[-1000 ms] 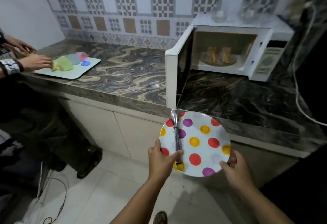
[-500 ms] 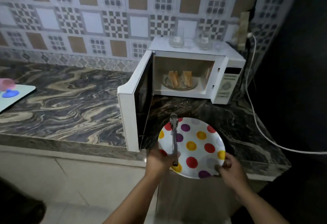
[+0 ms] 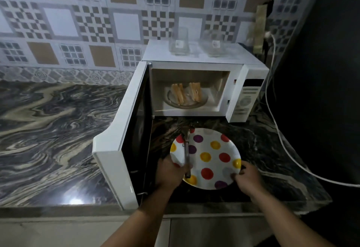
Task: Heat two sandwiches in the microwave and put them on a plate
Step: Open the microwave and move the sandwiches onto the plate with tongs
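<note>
- Two sandwiches [image 3: 186,93] stand side by side on the glass turntable [image 3: 202,102] inside the microwave [image 3: 251,94]; door [image 3: 124,135] swung fully open to the left.
- Spotted plate [image 3: 212,157] sits low over the dark marbled surface [image 3: 48,129], just in front of the oven opening. Cannot tell whether it rests on the surface or hovers above it.
- Left hand [image 3: 171,172]: grip curled on the plate's left rim, thumb pressing the handle of the metal tongs [image 3: 187,155] flat against the plate.
- Right hand [image 3: 247,178]: grip pinches the plate's near right rim, fingers curled under the edge.
- Judged step: setting the plate down ahead of unloading the sandwiches.
- To do it well: land the plate flat, close to the opening but clear of the door; keep the thumb on the tongs until it settles so they do not slide off.
- Then free the tongs and lift each sandwich by its broad sides; filling may slip if squeezed hard.
</note>
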